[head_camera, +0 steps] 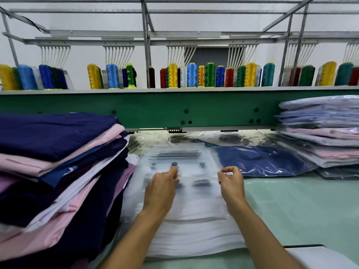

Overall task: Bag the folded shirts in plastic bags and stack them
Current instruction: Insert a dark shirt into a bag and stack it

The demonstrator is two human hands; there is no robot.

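both hands work at the far end of a pile of bags [194,230] lying flat under the wrists. the left hand [165,184] has its fingers curled and pinches the film of the top bag [196,171] near its printed marks. the right hand [231,181] is curled too, with a crinkle of clear plastic nipped between thumb and fingers.

the likely snag is that the thin film clings, so the pinch may lift two bags at once, or both walls of one, and the mouth will not open. a hard pull could tear the edge or drag the whole slippery pile across the table [301,210].

the unbagged shirts [58,162] are heaped just left of the left hand. the heap leans toward the bags, so a careless tug from it could spill it or undo a fold. right of the right hand a blue bagged shirt [262,160] lies near, and beyond it the bagged stack [326,136] stands tall. glossy bags slide, so another set on crooked may slip off.
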